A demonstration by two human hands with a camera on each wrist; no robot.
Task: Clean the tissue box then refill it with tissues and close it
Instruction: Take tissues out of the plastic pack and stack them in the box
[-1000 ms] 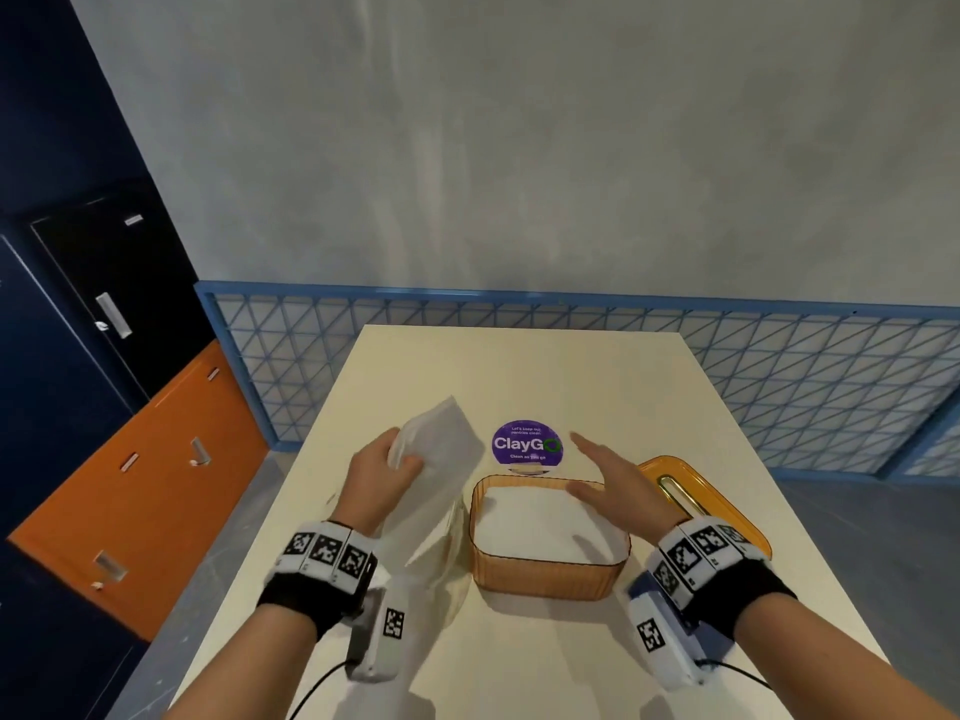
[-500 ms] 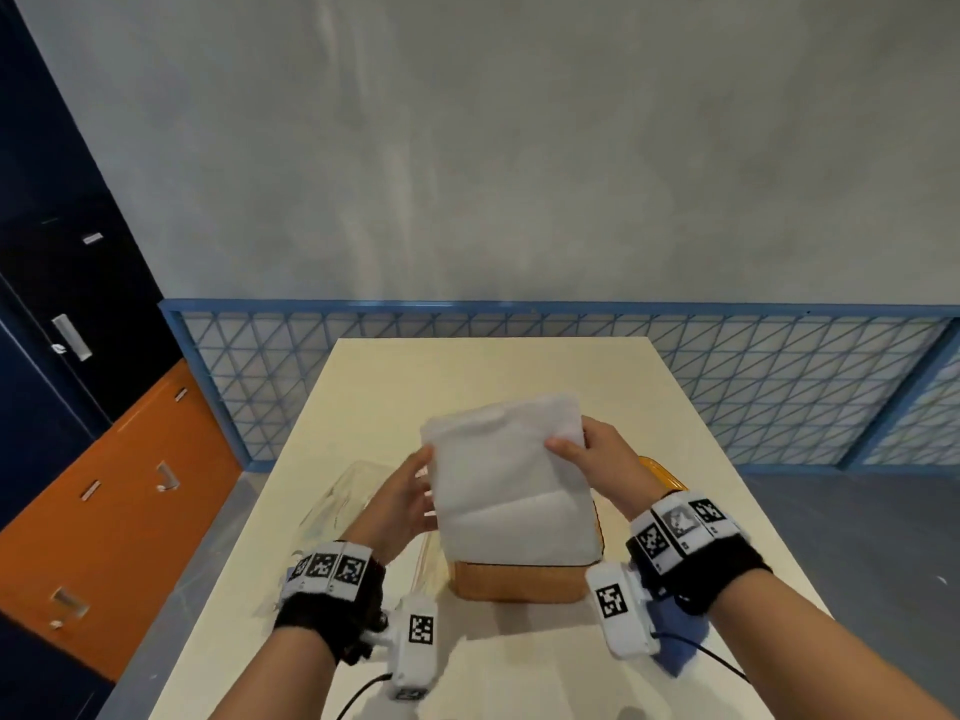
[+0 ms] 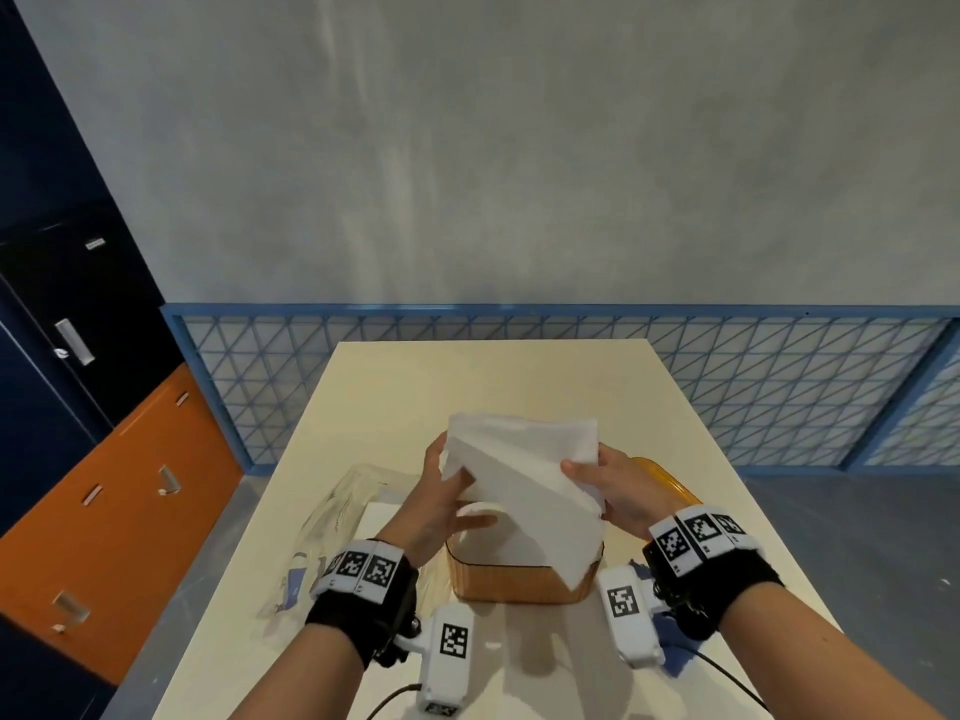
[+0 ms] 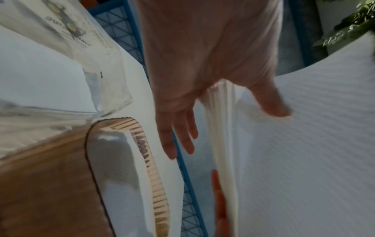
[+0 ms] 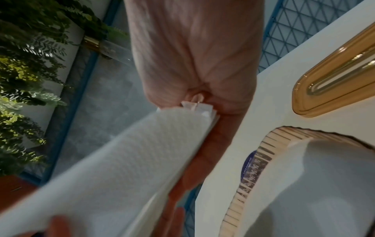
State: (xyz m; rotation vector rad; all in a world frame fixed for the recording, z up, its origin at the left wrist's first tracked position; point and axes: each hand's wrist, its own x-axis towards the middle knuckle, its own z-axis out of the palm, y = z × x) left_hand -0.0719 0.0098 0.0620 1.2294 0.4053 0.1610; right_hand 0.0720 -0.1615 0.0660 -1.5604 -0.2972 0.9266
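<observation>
A thick stack of white tissues (image 3: 524, 449) is held upright above the open orange ribbed tissue box (image 3: 519, 587). My left hand (image 3: 447, 491) pinches the stack's left edge, thumb on its near face (image 4: 274, 104). On the right edge, my right hand (image 3: 597, 485) grips with the thumb in front and the fingers (image 5: 213, 144) behind. The front sheet (image 3: 566, 527) droops diagonally down over the box's right rim. White tissue (image 4: 113, 160) lies inside the box (image 5: 263, 154).
The orange lid (image 3: 670, 485) with its slot lies on the cream table (image 3: 493, 381) behind my right hand. A crumpled clear plastic wrapper (image 3: 348, 511) lies left of the box. A blue cloth (image 3: 680, 662) sits under my right wrist. A blue mesh fence stands past the table.
A second ago my left hand alone held the stack left of the box. Both hands brought it over the box, and the front sheet now hangs loose.
</observation>
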